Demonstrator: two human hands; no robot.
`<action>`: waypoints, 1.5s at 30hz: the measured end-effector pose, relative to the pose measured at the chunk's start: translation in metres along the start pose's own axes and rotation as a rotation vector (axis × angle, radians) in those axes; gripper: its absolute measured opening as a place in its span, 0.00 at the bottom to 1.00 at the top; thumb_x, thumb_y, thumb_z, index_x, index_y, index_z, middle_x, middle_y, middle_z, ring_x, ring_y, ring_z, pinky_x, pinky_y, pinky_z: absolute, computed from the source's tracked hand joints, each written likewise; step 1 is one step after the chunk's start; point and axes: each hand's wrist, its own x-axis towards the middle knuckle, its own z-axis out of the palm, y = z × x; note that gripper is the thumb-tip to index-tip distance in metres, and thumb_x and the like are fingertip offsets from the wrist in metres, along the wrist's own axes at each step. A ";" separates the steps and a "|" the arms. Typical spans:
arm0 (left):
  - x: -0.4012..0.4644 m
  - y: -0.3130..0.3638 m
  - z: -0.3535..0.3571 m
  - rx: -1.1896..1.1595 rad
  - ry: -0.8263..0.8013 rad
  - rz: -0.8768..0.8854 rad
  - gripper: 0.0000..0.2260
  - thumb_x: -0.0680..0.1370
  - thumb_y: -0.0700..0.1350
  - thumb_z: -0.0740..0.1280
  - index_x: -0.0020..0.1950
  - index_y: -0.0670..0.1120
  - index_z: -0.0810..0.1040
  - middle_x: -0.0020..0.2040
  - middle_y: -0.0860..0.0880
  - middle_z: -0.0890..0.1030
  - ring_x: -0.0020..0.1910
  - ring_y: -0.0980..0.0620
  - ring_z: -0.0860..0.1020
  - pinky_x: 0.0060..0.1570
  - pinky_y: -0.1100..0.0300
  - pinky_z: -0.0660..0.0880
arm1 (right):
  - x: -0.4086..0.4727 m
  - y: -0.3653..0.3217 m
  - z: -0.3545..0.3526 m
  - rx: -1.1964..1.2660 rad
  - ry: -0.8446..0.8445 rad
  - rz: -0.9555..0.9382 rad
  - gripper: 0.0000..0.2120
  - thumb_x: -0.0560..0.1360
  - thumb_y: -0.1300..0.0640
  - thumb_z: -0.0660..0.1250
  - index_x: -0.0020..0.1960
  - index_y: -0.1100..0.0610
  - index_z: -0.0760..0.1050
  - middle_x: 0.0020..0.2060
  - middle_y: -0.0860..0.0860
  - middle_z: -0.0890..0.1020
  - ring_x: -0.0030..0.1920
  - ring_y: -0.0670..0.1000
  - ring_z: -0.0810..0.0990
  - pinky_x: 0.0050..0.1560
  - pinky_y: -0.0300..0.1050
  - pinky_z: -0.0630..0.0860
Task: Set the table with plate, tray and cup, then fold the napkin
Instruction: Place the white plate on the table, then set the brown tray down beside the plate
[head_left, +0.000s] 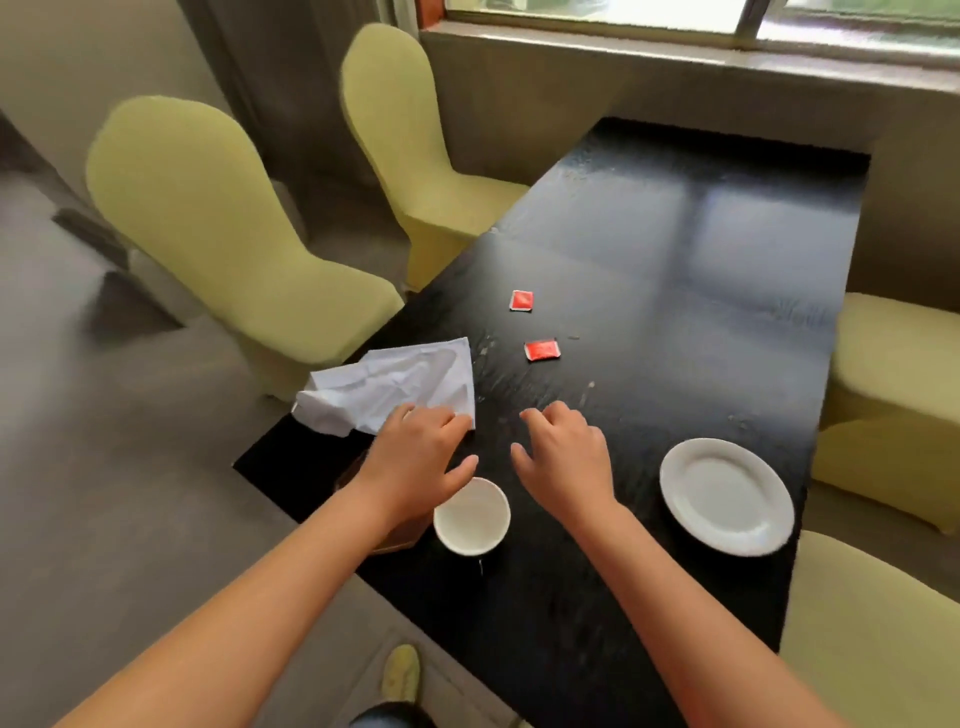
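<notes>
Black and glossy, the bench (675, 291) runs toward a window, with yellow-green covered chairs (208, 234) alongside. Left hand (415, 462) presses its fingers (441, 418) on the near corner of a crumpled white napkin (395, 382). Right hand (566, 462) hovers beside it, fingers (540, 418) loosely curled, grasping nothing. White cup (471, 515) sits just below the left thumb; white plate (726, 496) lies right of the right hand. Two red sachets (541, 348) lie beyond the fingers.

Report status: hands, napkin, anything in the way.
Left hand on napkin corner, grip unclear. Right hand open, empty. Napkin crumpled, unfolded. Two red packets lie just beyond.
</notes>
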 end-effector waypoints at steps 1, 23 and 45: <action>-0.011 -0.012 -0.001 0.005 0.003 -0.033 0.21 0.75 0.58 0.59 0.63 0.48 0.73 0.56 0.49 0.79 0.55 0.47 0.77 0.61 0.52 0.66 | 0.003 -0.013 0.004 -0.006 -0.003 -0.029 0.16 0.75 0.49 0.61 0.59 0.55 0.72 0.53 0.53 0.75 0.53 0.56 0.74 0.47 0.48 0.69; -0.033 -0.215 0.112 0.041 -0.377 0.017 0.25 0.77 0.55 0.58 0.71 0.46 0.63 0.58 0.48 0.76 0.56 0.48 0.75 0.65 0.50 0.64 | 0.049 -0.151 0.165 0.042 -0.445 0.373 0.31 0.74 0.56 0.63 0.73 0.55 0.54 0.72 0.59 0.56 0.69 0.60 0.59 0.59 0.55 0.71; -0.054 -0.215 0.185 -0.344 -0.605 -0.454 0.40 0.69 0.51 0.73 0.75 0.55 0.53 0.74 0.43 0.51 0.71 0.42 0.52 0.65 0.44 0.65 | 0.020 -0.169 0.222 0.338 -0.517 0.886 0.34 0.75 0.58 0.61 0.75 0.43 0.49 0.76 0.54 0.41 0.76 0.57 0.40 0.71 0.62 0.55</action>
